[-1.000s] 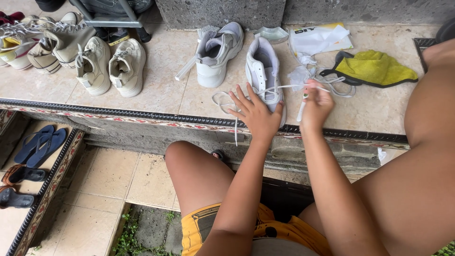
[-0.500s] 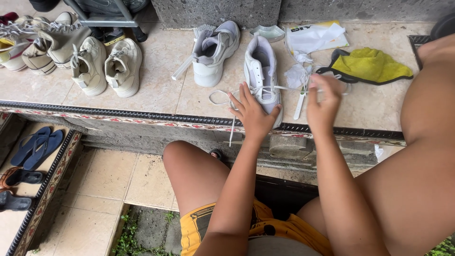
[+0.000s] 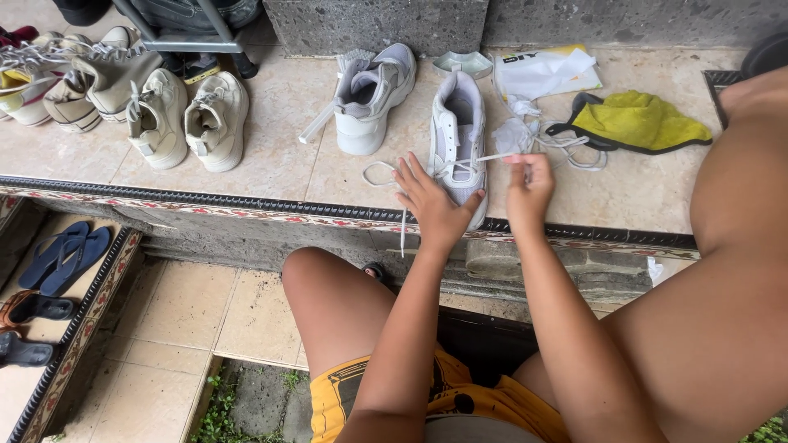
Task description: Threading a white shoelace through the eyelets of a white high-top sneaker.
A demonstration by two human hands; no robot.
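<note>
Nearest, item one: bare knees and yellow shorts (image 3: 394, 394) at the bottom of the head view, above a lower tiled floor.

Item two: my left hand (image 3: 431, 205), fingers spread flat, palm down on the toe end of a white sneaker (image 3: 458, 135). It presses and steadies; it grips nothing.

Item three: my right hand (image 3: 529, 184), fingertips pinched on a white shoelace (image 3: 492, 158) drawn taut from the eyelets toward the right. The other lace end loops over the tile to the left of the shoe and hangs over the step's edge.

Item four: the sneaker itself, lying lengthwise on the raised tiled step (image 3: 271, 164), toe just at the patterned border, heel toward the wall.

Handling note, as judgement: lacing goes best with the shoe pinned firmly, the lace kept flat and untwisted, and both ends evened before the next eyelet.

Item five: its mate, a second white sneaker (image 3: 373, 98), unlaced, just left and further back, with a long white stick-like piece leaning on it.

Item six, right: crumpled white wrapping (image 3: 542, 74), more loose lace, a yellow cloth (image 3: 636, 119) on something dark.

Item seven, far left: a pair of cream sneakers (image 3: 185, 119), further shoes behind; blue flip-flops (image 3: 66, 254) on the lower level.
</note>
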